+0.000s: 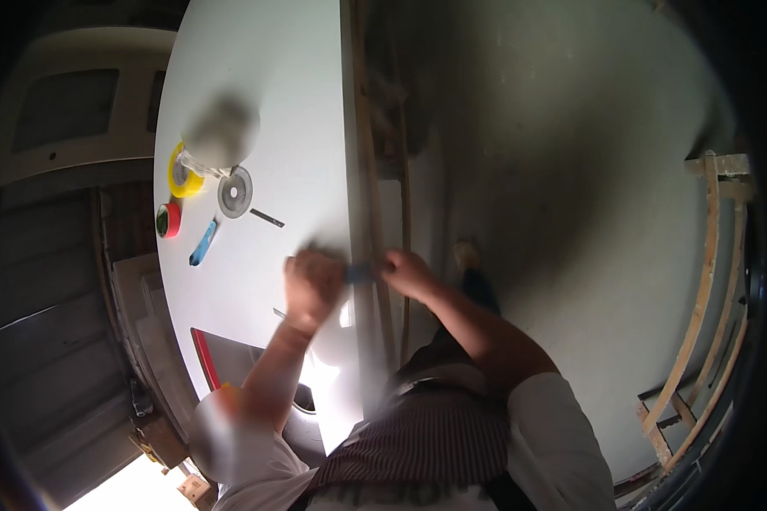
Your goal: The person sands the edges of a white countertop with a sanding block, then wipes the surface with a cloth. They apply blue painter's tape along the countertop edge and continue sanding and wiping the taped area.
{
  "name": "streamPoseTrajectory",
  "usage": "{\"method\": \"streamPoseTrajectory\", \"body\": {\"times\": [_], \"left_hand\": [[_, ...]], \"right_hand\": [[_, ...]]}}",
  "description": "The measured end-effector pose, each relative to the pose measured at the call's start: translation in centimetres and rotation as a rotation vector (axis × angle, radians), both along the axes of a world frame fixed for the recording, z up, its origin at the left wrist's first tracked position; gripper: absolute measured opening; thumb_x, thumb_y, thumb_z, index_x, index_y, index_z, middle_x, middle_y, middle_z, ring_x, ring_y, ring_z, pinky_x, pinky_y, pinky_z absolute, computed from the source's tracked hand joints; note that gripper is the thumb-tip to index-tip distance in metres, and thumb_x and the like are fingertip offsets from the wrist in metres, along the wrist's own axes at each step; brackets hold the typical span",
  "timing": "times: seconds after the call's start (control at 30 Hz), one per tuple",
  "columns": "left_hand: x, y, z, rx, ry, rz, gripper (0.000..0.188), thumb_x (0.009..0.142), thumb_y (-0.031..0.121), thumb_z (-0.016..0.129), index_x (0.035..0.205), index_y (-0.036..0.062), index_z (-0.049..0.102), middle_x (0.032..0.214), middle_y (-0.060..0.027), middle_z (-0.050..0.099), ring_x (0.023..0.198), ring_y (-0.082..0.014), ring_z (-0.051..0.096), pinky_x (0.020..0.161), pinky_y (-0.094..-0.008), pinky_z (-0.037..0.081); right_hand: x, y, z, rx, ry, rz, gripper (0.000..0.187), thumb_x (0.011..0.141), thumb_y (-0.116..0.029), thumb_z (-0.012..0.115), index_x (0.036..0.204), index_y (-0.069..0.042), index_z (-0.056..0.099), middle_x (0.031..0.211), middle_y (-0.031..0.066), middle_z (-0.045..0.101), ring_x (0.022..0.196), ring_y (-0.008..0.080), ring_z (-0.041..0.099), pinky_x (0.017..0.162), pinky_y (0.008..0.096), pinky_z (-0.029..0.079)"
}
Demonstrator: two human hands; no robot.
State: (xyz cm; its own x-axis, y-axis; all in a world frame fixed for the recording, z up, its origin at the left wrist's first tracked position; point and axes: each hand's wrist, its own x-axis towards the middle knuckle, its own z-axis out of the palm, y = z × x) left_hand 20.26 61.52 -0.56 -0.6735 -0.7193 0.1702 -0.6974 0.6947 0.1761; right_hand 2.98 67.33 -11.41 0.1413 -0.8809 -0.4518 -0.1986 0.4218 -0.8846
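Note:
My left hand (314,285) is closed in a fist over the white panel, near its right edge. My right hand (406,274) is just past that edge, its fingers closed together. Between them shows a short blurred blue piece (360,272); both hands appear to hold it, and its kind is not clear. By my left forearm, a thin metal strip (279,313) lies on the panel. Farther off are a thin dark strip (267,217), a grey disc (234,192) with a central hole, and a blue-handled cutter (203,243).
On the white panel (290,111) lie a yellow tape roll (179,175), a red-rimmed roll (169,221) and a pale crumpled cloth (203,163). A red-edged opening (230,358) cuts its near left part. Wooden frames (706,281) stand at the right. Blurred patches hide parts of the view.

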Motion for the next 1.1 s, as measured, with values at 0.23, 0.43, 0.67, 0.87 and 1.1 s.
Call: {"method": "streamPoseTrajectory", "body": {"times": [0.23, 0.43, 0.67, 0.87, 1.1], "left_hand": [[-1.1, 1.0, 0.5, 0.051, 0.015, -0.01, 0.016, 0.076, 0.009, 0.064, 0.064, 0.0145, 0.055, 0.07, -0.0033, 0.059, 0.073, -0.026, 0.056, 0.066, -0.0406, 0.041], [4.1, -2.5, -0.5, 0.055, -0.049, 0.288, 0.017, 0.074, 0.01, 0.064, 0.062, 0.0149, 0.054, 0.066, -0.0034, 0.055, 0.072, -0.0255, 0.054, 0.067, -0.0413, 0.04], [1.2, 1.1, 0.4, 0.001, 0.011, 0.022, 0.016, 0.077, 0.012, 0.064, 0.064, 0.0138, 0.055, 0.07, -0.0032, 0.059, 0.076, -0.0253, 0.058, 0.07, -0.0396, 0.042], [3.4, 0.5, -0.9, -0.036, -0.16, 0.111, 0.022, 0.077, 0.009, 0.062, 0.061, 0.0162, 0.049, 0.066, -0.002, 0.056, 0.067, -0.0256, 0.055, 0.062, -0.0395, 0.039], [5.9, -0.6, 0.2, -0.021, -0.217, 0.266, 0.014, 0.078, 0.015, 0.064, 0.068, 0.0162, 0.054, 0.065, -0.0003, 0.05, 0.072, -0.0241, 0.054, 0.066, -0.0374, 0.039]], "right_hand": [[1.5, 3.6, -3.8, -0.207, 0.0, 0.004, 0.033, 0.093, -0.034, 0.059, 0.081, -0.003, 0.06, 0.075, 0.0149, 0.06, 0.069, 0.021, 0.061, 0.062, 0.035, 0.046], [-1.6, -2.1, 3.8, -0.223, -0.116, -0.074, 0.033, 0.092, -0.034, 0.061, 0.08, -0.004, 0.056, 0.061, 0.0076, 0.053, 0.056, 0.0168, 0.053, 0.053, 0.0337, 0.043], [-0.3, 1.1, 1.2, -0.019, -0.021, 0.02, 0.033, 0.09, -0.033, 0.063, 0.077, -0.003, 0.058, 0.069, 0.0122, 0.06, 0.061, 0.0224, 0.058, 0.056, 0.0385, 0.044], [0.8, 2.1, 1.6, -0.127, -0.112, -0.028, 0.036, 0.091, -0.034, 0.062, 0.078, -0.002, 0.054, 0.066, 0.0116, 0.057, 0.059, 0.0225, 0.056, 0.055, 0.0387, 0.043], [0.1, 0.4, 6.1, -0.102, -0.191, -0.001, 0.035, 0.09, -0.032, 0.064, 0.077, -0.002, 0.053, 0.066, 0.011, 0.056, 0.057, 0.0208, 0.053, 0.053, 0.0366, 0.04]]}}
